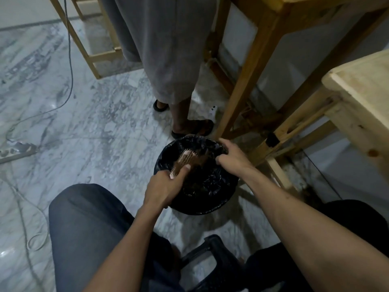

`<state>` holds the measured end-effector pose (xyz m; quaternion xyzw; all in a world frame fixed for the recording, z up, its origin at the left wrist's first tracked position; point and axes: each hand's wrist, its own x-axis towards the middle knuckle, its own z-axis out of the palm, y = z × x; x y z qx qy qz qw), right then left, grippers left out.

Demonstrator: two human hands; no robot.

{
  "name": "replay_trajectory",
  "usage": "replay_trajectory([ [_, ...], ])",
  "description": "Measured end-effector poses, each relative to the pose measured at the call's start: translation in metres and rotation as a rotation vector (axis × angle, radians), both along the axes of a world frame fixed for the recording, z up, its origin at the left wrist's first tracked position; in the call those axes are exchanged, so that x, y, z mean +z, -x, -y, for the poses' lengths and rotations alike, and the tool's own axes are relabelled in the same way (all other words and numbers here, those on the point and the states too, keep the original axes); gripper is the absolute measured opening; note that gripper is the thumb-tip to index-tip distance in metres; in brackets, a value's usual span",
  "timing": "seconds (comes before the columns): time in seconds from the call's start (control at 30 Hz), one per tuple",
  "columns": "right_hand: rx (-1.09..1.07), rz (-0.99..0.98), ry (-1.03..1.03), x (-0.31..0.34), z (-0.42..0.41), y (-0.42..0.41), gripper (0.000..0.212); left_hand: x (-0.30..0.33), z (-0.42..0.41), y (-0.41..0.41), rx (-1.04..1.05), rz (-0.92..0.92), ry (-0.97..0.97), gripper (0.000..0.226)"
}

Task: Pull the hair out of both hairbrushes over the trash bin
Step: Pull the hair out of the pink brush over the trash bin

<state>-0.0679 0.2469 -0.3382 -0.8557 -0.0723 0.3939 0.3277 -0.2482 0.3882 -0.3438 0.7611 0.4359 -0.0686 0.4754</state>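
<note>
Wooden hairbrush (185, 160) in left grip (166, 186) over trash bin (229, 186); right grip (233, 157) pinching hair (205, 157)

Open marble floor (88, 127) left of trash bin (212, 204), wooden table leg (235, 98) close behind-right, standing person's feet (189, 127) just behind

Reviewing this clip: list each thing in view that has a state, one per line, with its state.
Tan paddle hairbrush: held over the bin, bristles up, brown hair trailing off it.
Left hand: closed on the hairbrush.
Right hand: closed over the far side of the bin; whether it grips the hair is unclear.
Round trash bin with black liner: upright, open.
Brown hair: stretched from the bristles toward the right hand.
</note>
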Motion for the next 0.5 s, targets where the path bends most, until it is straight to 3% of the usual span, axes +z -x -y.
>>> replay_trajectory([
  [0.1,0.238,-0.068,-0.119,0.003,-0.011,0.011,0.085,0.003,0.002,0.0,-0.022,0.016,0.023,0.07],
  [0.17,0.283,-0.068,-0.112,-0.001,-0.013,0.017,0.06,0.006,0.003,0.0,-0.03,0.031,0.038,0.064],
  [0.23,0.181,0.007,-0.104,-0.005,-0.015,0.018,0.023,0.008,0.002,0.002,-0.032,0.041,0.059,0.063],
  [0.27,0.079,0.057,-0.082,-0.01,-0.014,0.014,0.014,0.009,0.001,0.004,-0.022,0.048,0.075,0.063],
  [0.4,-0.326,0.099,0.009,-0.022,0.0,-0.008,0.012,0.015,-0.004,0.006,0.065,0.126,0.172,0.059],
  [0.5,-0.374,0.115,0.08,-0.025,0.014,-0.015,0.01,0.02,-0.01,0.005,0.161,0.18,0.138,0.061],
])
